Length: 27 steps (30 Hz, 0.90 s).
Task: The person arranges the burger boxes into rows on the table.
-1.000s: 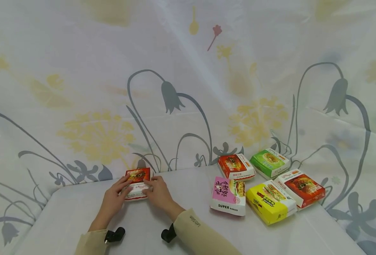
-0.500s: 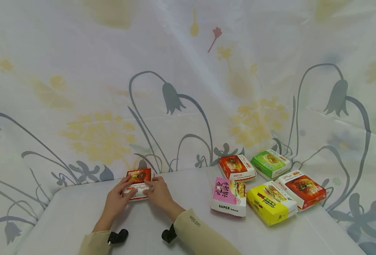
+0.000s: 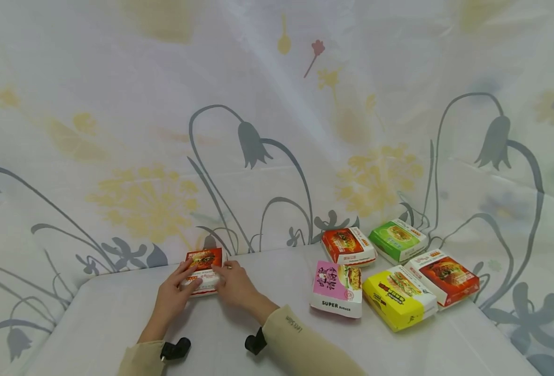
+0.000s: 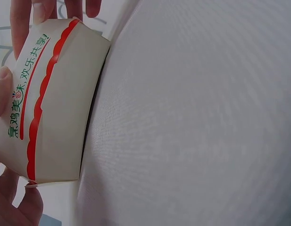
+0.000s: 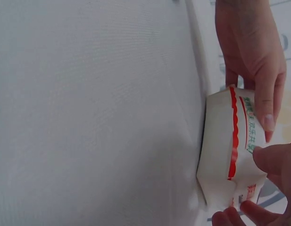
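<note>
The left hand (image 3: 175, 290) and right hand (image 3: 235, 284) are clamping their fingers on opposite sides of the red-and-white burger box (image 3: 205, 271), which is resting near the back edge of the counter (image 3: 112, 313). Even, light pressure is probably sparing the card dents. Five other boxes (image 3: 401, 300) are lying rightward.

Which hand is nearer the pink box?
Right: the right hand touches the held red box on the side facing the pink box; the left hand is on the opposite side.
</note>
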Tool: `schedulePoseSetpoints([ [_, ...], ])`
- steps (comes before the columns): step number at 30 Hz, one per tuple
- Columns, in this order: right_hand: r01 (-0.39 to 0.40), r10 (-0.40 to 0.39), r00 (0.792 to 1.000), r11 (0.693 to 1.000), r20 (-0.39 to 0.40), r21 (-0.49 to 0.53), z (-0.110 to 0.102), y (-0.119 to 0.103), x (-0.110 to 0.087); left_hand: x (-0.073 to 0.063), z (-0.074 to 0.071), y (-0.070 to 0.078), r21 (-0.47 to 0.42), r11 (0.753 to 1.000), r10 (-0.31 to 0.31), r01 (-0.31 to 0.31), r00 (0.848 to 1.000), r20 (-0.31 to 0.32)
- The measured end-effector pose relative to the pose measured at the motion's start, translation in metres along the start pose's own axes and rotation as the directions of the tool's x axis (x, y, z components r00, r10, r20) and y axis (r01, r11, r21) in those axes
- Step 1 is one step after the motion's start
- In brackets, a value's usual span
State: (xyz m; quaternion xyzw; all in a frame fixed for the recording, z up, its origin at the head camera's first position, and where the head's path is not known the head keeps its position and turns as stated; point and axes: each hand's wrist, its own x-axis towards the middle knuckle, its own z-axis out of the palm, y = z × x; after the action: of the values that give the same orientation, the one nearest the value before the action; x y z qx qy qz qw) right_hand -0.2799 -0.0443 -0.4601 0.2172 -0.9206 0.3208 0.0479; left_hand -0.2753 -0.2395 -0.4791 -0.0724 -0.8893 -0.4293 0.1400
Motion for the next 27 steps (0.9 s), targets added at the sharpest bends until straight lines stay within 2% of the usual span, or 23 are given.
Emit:
schedulePoseSetpoints([
  [7,-0.011,0.008,0.998,0.998,0.054,0.070,-0.016,0.002,-0.004,0.000,-0.001,0.003,-0.013,0.999,-0.034,0.034,0.999,0.017],
  [13,-0.002,-0.006,0.999,0.990,0.052,0.143,-0.034,0.010,-0.011,-0.001,-0.001,0.005,-0.033,0.997,-0.067,0.068,0.997,0.036],
  [20,-0.044,0.030,0.998,0.961,0.056,0.272,-0.058,0.025,-0.021,-0.002,-0.002,0.004,-0.019,0.995,-0.101,0.102,0.994,0.049],
  [27,-0.048,0.033,0.998,0.939,0.051,0.339,-0.090,0.044,-0.034,0.001,-0.001,0.002,-0.045,0.992,-0.114,0.117,0.992,0.056],
])
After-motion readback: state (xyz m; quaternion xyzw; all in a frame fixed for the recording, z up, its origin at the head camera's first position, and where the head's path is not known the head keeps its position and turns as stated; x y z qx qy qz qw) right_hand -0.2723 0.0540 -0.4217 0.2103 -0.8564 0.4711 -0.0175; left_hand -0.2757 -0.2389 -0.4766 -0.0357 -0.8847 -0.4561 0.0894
